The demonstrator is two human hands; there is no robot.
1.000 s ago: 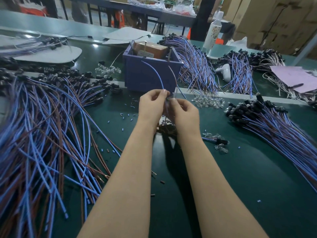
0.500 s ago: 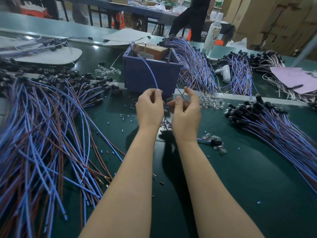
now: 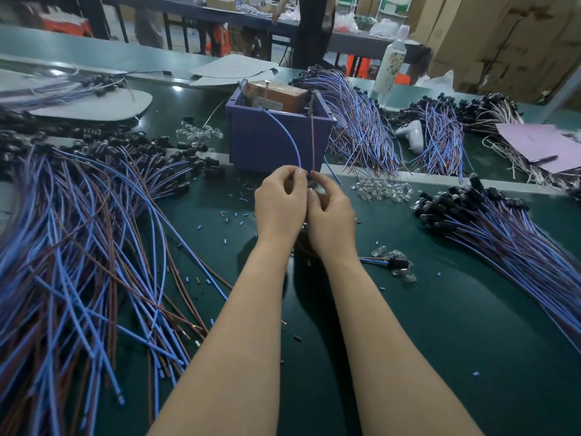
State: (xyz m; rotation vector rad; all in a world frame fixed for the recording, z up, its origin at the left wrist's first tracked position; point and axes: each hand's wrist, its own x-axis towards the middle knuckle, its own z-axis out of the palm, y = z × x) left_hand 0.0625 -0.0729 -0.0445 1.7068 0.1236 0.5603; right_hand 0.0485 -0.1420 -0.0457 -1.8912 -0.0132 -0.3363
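Note:
My left hand (image 3: 279, 206) pinches a blue wire (image 3: 287, 135) that arcs up in front of the purple bin (image 3: 267, 146). My right hand (image 3: 330, 218) is pressed against the left one and pinches a brown wire (image 3: 312, 143) that stands nearly straight up. Both wires meet between my fingertips, where a small clear part is partly hidden by my fingers. Both hands hover over the dark green table (image 3: 424, 325), just in front of the bin.
A big heap of loose blue and brown wires (image 3: 78, 262) fills the left. Finished wires with black caps (image 3: 490, 228) lie at the right. Clear LED bulbs (image 3: 382, 188) and one capped wire (image 3: 393, 264) lie near my right hand. A bottle (image 3: 390, 67) stands behind.
My right hand's fingers, spread half a second ago, have closed on the brown wire, which now stands upright. The hands have drawn together. The view has tilted up slightly.

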